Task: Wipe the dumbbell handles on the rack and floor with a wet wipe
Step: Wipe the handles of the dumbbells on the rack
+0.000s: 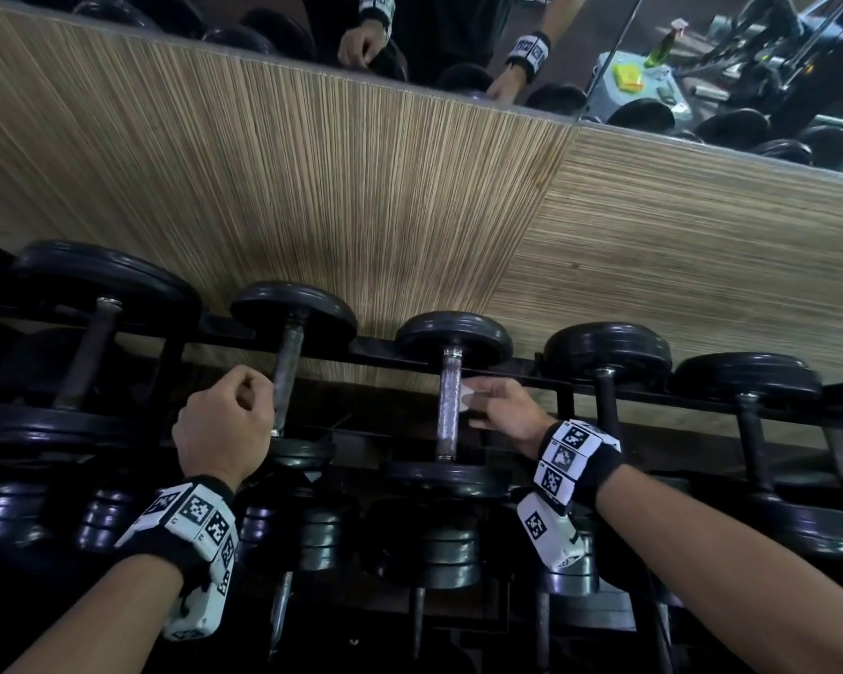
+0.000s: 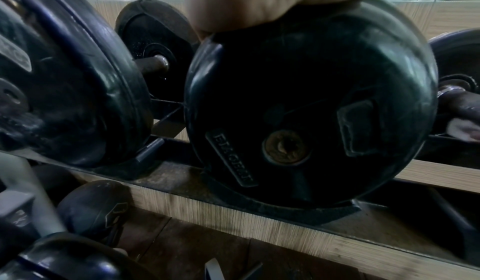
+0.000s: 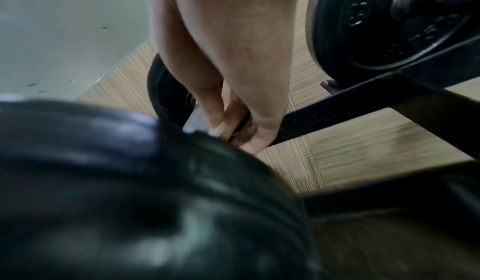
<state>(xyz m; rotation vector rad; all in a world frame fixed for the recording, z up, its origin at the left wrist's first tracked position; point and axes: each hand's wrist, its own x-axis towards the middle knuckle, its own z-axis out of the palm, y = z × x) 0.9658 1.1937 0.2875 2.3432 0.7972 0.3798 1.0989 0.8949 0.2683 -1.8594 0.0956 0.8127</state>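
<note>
Left of the shiny dumbbell handle (image 1: 448,410) on the rack (image 1: 521,377), the left hand (image 1: 225,430) hangs in a loose fist holding nothing, just beside the duller neighbouring handle (image 1: 287,377). Just right of the shiny handle, the right hand (image 1: 507,408) pinches a white wet wipe (image 1: 469,400) against the bar's side. Farther right stand more dumbbells (image 1: 609,377).
</note>
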